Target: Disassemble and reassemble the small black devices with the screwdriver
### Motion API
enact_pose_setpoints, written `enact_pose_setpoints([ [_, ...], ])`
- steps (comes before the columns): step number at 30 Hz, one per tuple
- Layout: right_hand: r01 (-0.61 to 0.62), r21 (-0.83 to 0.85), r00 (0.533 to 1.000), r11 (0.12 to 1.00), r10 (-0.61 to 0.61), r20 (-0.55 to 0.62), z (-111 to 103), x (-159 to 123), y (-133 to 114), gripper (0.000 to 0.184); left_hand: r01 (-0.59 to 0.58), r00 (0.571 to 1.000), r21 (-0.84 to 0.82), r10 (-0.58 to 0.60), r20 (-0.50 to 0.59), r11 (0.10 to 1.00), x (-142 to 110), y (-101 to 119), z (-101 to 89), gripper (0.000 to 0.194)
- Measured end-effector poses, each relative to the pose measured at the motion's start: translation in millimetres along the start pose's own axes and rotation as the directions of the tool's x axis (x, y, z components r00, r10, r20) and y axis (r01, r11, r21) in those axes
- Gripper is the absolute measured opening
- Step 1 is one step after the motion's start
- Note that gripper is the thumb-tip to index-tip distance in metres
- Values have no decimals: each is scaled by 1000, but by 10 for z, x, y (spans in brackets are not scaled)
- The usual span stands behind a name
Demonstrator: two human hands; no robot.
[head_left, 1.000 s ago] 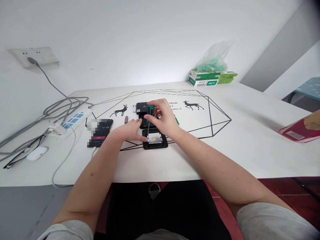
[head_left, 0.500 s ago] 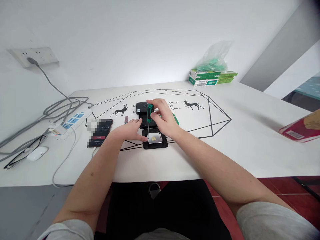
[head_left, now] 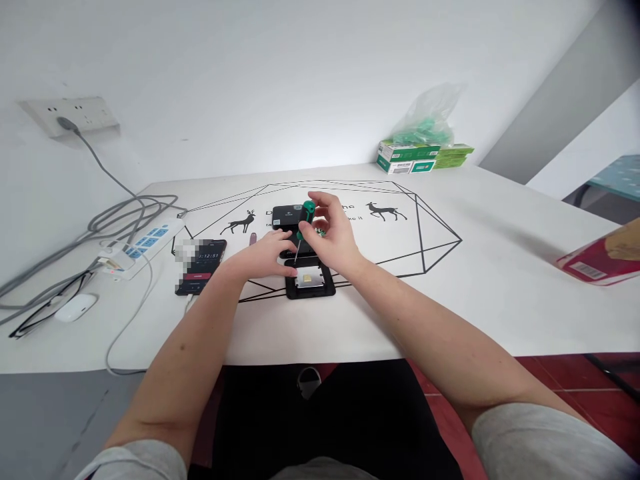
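My right hand [head_left: 334, 241] pinches a small green-handled screwdriver [head_left: 304, 220], tilted, with its tip raised just above the back edge of an opened black device [head_left: 310, 283] that shows a metal plate inside. My left hand [head_left: 267, 256] lies at the device's left rear corner with its fingers reaching toward the screwdriver tip; I cannot make out whether they hold anything. Another black box [head_left: 286, 216] sits right behind the hands.
A phone [head_left: 201, 265] lies left of the device, with a small dark red item [head_left: 253, 238] beyond it. A power strip [head_left: 141, 244], cables and a white mouse [head_left: 74, 307] fill the left side. Green boxes [head_left: 423, 157] stand at the back, a red package [head_left: 595, 261] at right.
The screwdriver has lifted off the device and tilted to the right. My left hand's fingers have moved up toward its tip.
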State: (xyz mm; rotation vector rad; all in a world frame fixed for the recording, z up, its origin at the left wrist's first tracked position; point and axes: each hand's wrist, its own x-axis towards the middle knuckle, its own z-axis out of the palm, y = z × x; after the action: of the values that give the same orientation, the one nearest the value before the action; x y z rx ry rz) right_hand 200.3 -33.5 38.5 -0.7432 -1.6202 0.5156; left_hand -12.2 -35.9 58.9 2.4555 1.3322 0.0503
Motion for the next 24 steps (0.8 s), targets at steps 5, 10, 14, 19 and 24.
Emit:
enact_pose_setpoints([
  [5, 13, 7, 999, 1000, -13, -34, -10, 13, 19, 47, -136, 989, -14, 135, -67, 991, 50, -3, 46, 30],
  [10, 48, 8, 997, 999, -47, -64, -4, 14, 53, 45, -174, 972, -25, 168, -163, 984, 64, -2, 72, 19],
  [14, 69, -4, 995, 998, -69, -67, 1, 12, 64, 44, -148, 962, 66, 159, -220, 987, 82, -76, 66, 16],
  [19, 42, -2, 998, 999, -42, -36, -1, -7, 28, 43, -19, 963, 224, 78, -257, 974, 152, -264, 48, 14],
  [24, 93, -17, 995, 995, -93, 19, 0, -28, -29, 43, 207, 955, 329, -118, -271, 921, 214, -379, 71, 21],
])
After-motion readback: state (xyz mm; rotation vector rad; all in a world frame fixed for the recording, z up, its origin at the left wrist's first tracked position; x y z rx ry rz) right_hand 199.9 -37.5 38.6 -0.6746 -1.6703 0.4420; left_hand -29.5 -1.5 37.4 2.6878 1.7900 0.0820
